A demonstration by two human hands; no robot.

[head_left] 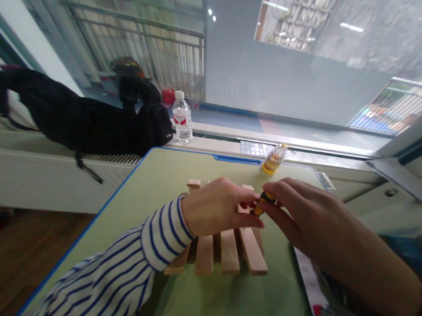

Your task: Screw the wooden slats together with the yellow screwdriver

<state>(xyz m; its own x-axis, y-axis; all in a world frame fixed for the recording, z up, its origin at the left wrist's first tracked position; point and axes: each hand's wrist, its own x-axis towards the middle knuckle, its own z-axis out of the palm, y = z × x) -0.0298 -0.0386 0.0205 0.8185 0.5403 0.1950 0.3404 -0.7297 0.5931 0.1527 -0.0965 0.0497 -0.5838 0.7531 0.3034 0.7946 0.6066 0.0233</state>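
Observation:
My right hand [296, 206] pinches a short black-and-yellow handle, which looks like that of a screwdriver [262, 204], between thumb and fingertips. From the other side my left hand [217, 207] comes in with its thumb and forefinger closed about the lower end of that screwdriver. Its tip is hidden by the fingers. Beneath both hands lies a wooden slatted piece [229, 254] with several pale parallel slats. The left hand and wrist cover much of its middle and far part.
The green table [135, 210] has a blue edge. A small bottle of yellow liquid [274, 160] stands at its far edge. Beyond are a water bottle [182, 119] and a black bag [104, 120] by the window. A flat white-faced object [308, 283] lies beneath the right forearm.

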